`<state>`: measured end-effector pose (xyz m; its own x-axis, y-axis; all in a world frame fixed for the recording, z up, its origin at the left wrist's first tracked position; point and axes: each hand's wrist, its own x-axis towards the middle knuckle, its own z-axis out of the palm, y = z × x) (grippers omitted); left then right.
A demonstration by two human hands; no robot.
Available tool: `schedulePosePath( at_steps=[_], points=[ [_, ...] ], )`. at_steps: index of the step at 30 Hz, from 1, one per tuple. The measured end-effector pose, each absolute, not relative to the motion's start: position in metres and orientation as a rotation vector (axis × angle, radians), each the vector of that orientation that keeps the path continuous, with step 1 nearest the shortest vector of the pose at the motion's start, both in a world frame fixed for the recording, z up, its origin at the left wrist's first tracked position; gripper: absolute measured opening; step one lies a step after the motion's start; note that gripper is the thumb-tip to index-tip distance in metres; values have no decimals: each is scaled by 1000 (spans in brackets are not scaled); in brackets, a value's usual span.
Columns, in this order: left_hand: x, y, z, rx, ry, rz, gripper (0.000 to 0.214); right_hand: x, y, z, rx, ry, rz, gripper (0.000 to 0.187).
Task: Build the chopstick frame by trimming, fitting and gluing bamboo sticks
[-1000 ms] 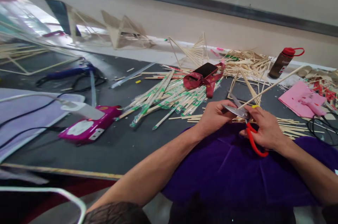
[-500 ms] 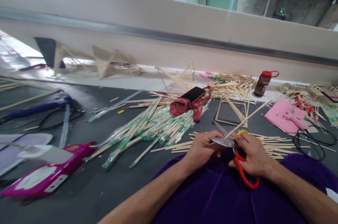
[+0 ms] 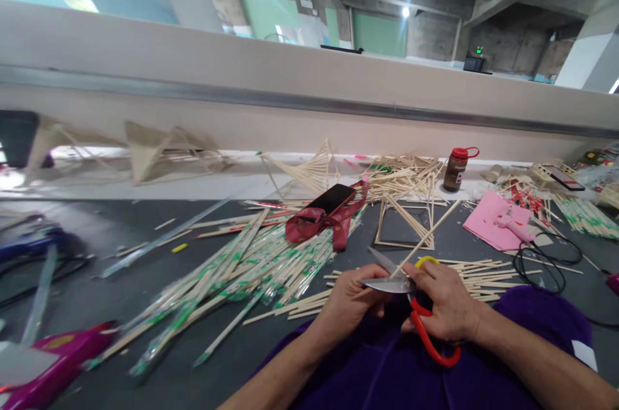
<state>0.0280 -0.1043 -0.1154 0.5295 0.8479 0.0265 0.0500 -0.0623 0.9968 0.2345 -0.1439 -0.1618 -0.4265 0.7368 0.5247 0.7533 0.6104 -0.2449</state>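
Observation:
My right hand [image 3: 449, 303] is closed around the handles of a pair of scissors [image 3: 432, 347] with red and yellow grips. Its blades are apart and point left, towards my left hand [image 3: 348, 300]. That hand pinches the lower end of a bamboo chopstick [image 3: 430, 236], which slants up to the right between the blades. Just beyond the hands stands a small frame [image 3: 380, 226] made of sticks. Loose bare chopsticks [image 3: 309, 305] lie in a row on the table, partly hidden behind my hands.
Chopsticks in plastic wrappers [image 3: 232, 268] spread left of centre, under a phone [image 3: 333, 199] with a red strap. Pink paper [image 3: 488, 220] and a pink glue gun [image 3: 515, 226] with a cord lie right. A bottle [image 3: 455, 171] stands behind. A magenta device [image 3: 62, 358] is at lower left.
The view has turned right and tilted up, so everything on the table sits further left and lower. Both hands keep their hold; the scissor blades remain apart around the chopstick.

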Motion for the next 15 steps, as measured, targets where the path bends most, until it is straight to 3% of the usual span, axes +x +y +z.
schedulePosePath(
  at_steps=[8,15],
  points=[
    [26,-99,-124,1585,961,864,17,230,-139,-168,-1177,-2166,-126,84],
    [23,-105,-125,1699,975,925,26,227,-135,-172,-1154,-2169,-181,88]
  ],
)
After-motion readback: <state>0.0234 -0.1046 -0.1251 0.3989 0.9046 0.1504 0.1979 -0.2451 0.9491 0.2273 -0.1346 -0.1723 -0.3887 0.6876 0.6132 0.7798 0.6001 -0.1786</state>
